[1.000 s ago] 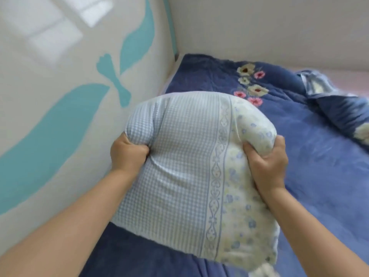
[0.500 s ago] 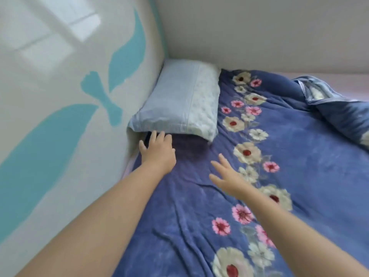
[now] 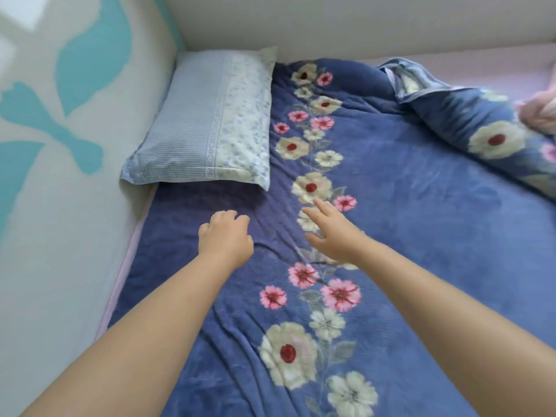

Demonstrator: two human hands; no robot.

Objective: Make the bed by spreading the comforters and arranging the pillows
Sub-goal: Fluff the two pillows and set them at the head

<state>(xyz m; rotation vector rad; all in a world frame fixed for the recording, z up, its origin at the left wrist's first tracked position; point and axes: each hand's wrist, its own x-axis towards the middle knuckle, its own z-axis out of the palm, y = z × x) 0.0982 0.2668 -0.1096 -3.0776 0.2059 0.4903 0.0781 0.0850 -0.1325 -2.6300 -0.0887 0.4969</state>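
A: What's on the far left?

B: A white wall (image 3: 69, 236) w/ big teal shapes (image 3: 93, 46) painted on it. A thin pink edge (image 3: 126, 266) runs along the bottom, btw the wall and the blanket.

A: And next to it?

B: The pillow (image 3: 207, 121). It lies flat in the top left corner of the bed, tight vs. the wall. Left part has tiny blue checks, right part has small blue flowers, w/ a lacy strip btw them. No hand touches it.

A: Where are the hands?

B: Both are out over the blue comforter (image 3: 421, 236), just below the pillow. The left hand (image 3: 225, 239) is palm down, fingers bent a bit and loose, nothing in it. The right hand (image 3: 328, 233) is just beside it, fingers straight and spread, nothing in it either. Can't tell if they touch the blanket or float just above.

A: What's the blanket like?

B: Dark blue, fuzzy, spread flat over most of the bed. A row of cream and pink flowers (image 3: 313, 188) runs down the middle. Some small wrinkles near the bottom.

A: And on the right?

B: The top right part of the comforter is bunched up in a roll (image 3: 481, 130), w/ a striped edge showing. Past it, at the far right edge, sits sth. pink (image 3: 541, 112), too blurry to tell what.
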